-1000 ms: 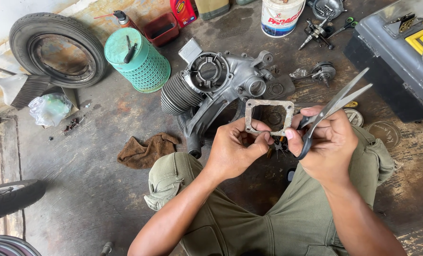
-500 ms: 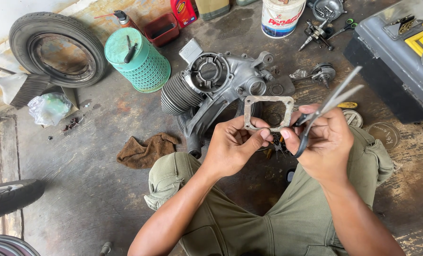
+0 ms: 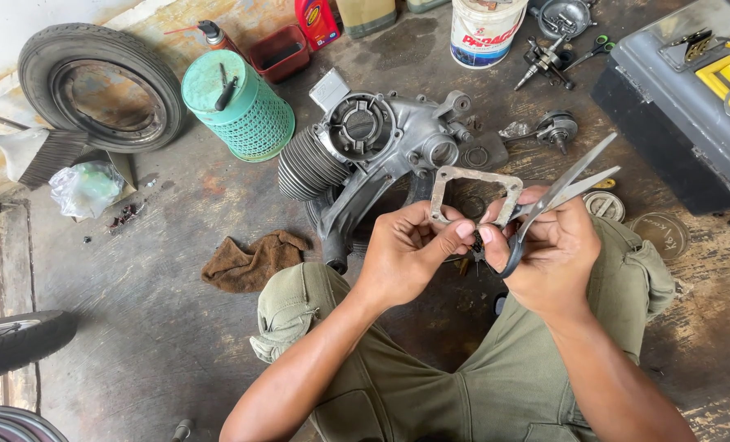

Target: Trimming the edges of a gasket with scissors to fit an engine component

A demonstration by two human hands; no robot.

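Holding a thin grey gasket frame (image 3: 475,194) by its lower edge, the left hand (image 3: 410,254) pinches it above the lap, near the engine casing (image 3: 381,147) on the concrete floor (image 3: 136,270). The right hand (image 3: 549,254) grips scissors (image 3: 557,196), blades slightly closer together than a second ago (trimming under way, I'd guess).

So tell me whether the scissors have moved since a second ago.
Barely: the scissors in the right hand stay pointed toward the grey toolbox, blades slightly more closed.
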